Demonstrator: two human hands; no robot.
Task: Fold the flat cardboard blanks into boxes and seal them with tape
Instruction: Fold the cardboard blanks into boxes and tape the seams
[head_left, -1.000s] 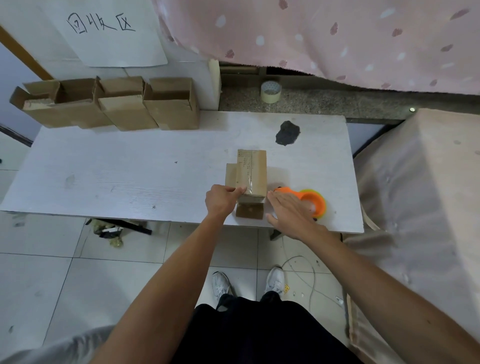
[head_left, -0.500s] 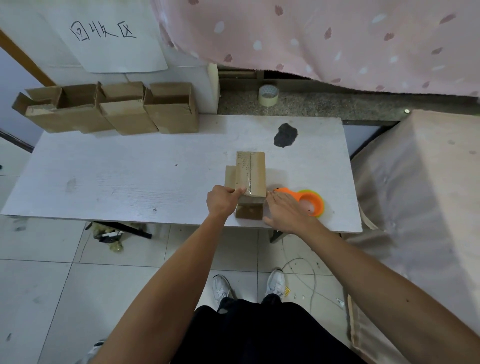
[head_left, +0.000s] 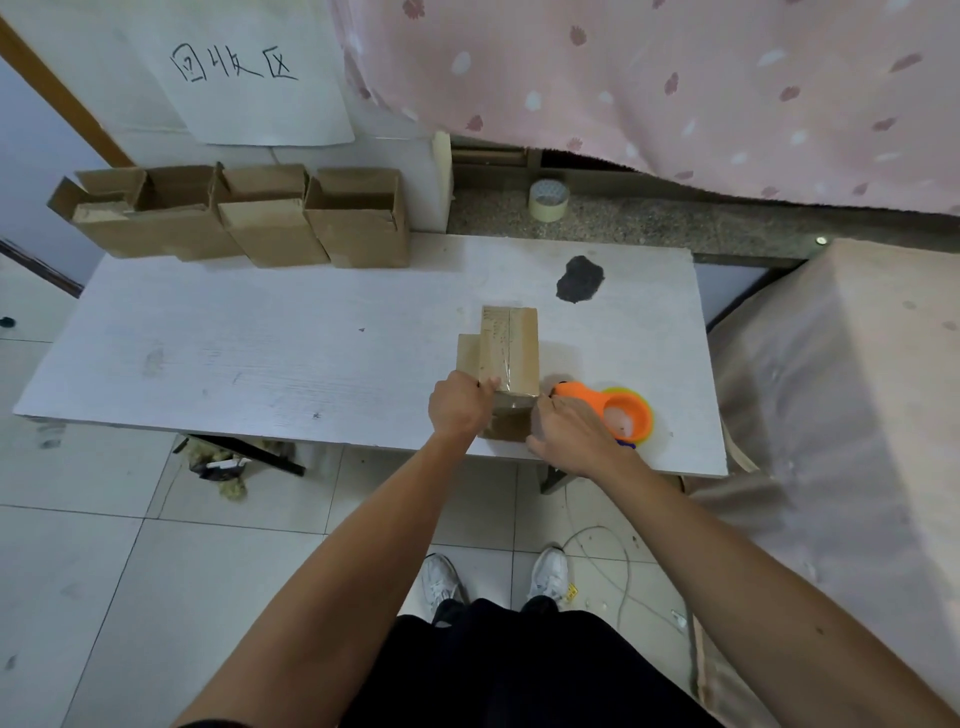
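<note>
A small folded cardboard box (head_left: 509, 348) stands on the white table (head_left: 260, 353) near its front edge, with clear tape running along its top seam. My left hand (head_left: 460, 405) grips the box's near left corner, thumb on the top. My right hand (head_left: 566, 434) lies with straight fingers against the near face of the box, over its lower flap. An orange tape dispenser (head_left: 618, 410) lies on the table just right of the box, partly hidden by my right hand.
Several open cardboard boxes (head_left: 260, 218) stand in a row at the table's back left under a paper sign. A spare tape roll (head_left: 549, 200) sits on the stone ledge behind. A dark stain (head_left: 579, 279) marks the table. A covered object (head_left: 841, 415) stands to the right.
My right hand has slid left from beside the dispenser onto the near face of the box. My left hand keeps its hold on the corner.
</note>
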